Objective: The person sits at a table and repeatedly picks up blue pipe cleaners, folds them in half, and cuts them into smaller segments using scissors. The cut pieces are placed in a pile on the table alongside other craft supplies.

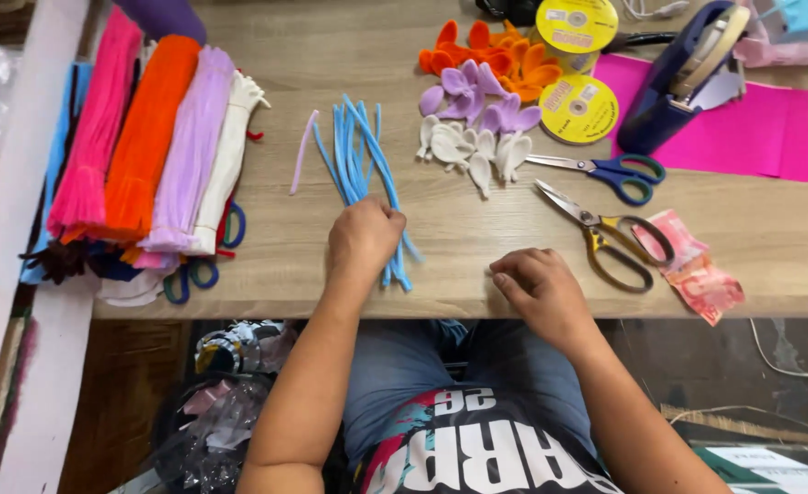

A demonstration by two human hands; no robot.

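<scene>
My left hand (364, 236) rests on a loose bunch of light blue pipe cleaners (358, 155) that fan out across the wooden table (477, 229), fingers pressed on their near ends. A single lilac pipe cleaner (302, 152) lies just left of the bunch. My right hand (537, 285) sits near the table's front edge, fingers curled in; whether it holds anything small I cannot tell. Beyond it lie white (473, 148), purple (477, 96) and orange (491, 50) petal shapes.
Bundles of pink, orange, lilac and white pipe cleaners (148, 146) lie at the left. Blue-handled scissors (605, 169) and gold-handled scissors (605, 236) sit right of centre. Two yellow tape rolls (578, 108), a dark blue tape dispenser (678, 78), pink paper (743, 133) and a pink wrapper (697, 270) fill the right.
</scene>
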